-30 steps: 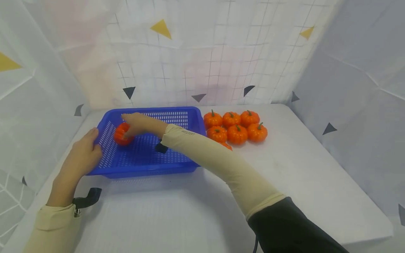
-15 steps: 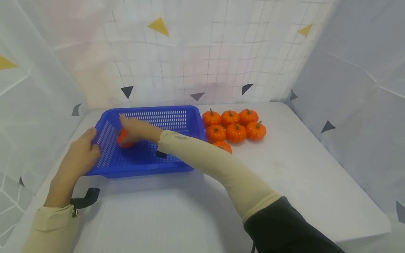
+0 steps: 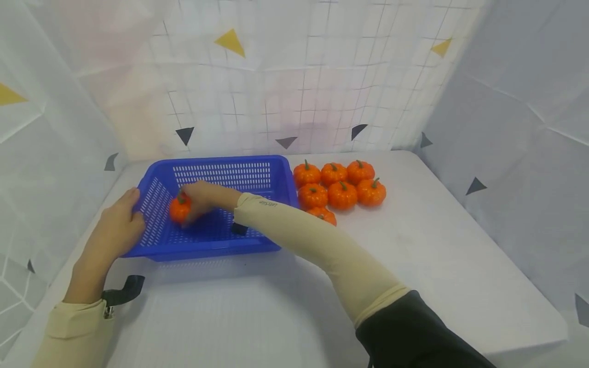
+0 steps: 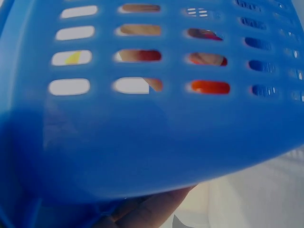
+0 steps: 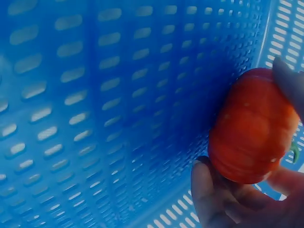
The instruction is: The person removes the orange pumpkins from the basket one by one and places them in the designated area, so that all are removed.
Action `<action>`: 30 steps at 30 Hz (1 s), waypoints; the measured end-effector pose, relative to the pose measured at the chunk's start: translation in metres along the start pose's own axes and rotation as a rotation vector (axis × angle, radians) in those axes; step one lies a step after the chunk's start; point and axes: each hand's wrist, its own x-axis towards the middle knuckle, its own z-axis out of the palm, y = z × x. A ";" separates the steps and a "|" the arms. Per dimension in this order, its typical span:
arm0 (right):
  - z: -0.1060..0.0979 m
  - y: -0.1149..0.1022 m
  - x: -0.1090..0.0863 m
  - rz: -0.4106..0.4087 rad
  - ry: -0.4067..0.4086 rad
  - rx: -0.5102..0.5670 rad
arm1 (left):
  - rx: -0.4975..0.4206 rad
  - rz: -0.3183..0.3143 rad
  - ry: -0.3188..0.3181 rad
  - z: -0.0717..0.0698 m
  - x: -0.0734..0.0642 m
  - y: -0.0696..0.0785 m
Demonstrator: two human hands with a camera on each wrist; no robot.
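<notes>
A blue plastic basket [image 3: 221, 247] with slotted walls stands on the white table. My left hand [image 3: 108, 230] grips its left rim, thumb on the near side; in the left wrist view fingers [image 4: 156, 209] show below the rim. Inside the basket, toward its left end, my right hand [image 3: 201, 198] holds a small orange pumpkin [image 3: 178, 210] with a green stem. The right wrist view has this pumpkin [image 5: 251, 128] between thumb and fingers, close over the slotted bottom. Through the basket's slots in the left wrist view, bits of orange and of the right hand appear.
Several more small pumpkins [image 3: 342, 195] sit in a cluster on the table [image 3: 442, 266], just right of the basket. White sheeting [image 3: 276, 76] with coloured triangles rises behind and at both sides. My right arm [image 3: 313, 240] crosses over the basket's near right corner.
My right hand has turned the pumpkin so its stem points up, and has come slightly lower and nearer in the basket. My left hand stays on the rim.
</notes>
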 end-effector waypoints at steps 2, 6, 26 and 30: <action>-0.002 0.000 0.000 -0.006 0.016 0.011 | 0.003 0.002 0.003 -0.001 0.000 0.000; -0.006 -0.001 -0.002 -0.008 0.057 0.022 | 0.011 0.006 0.010 -0.001 0.001 0.002; -0.028 -0.003 -0.035 -0.063 0.172 0.248 | -0.001 0.017 0.006 -0.003 0.002 -0.001; -0.030 -0.005 -0.046 -0.065 0.182 0.240 | -0.010 0.009 0.003 -0.001 0.001 0.000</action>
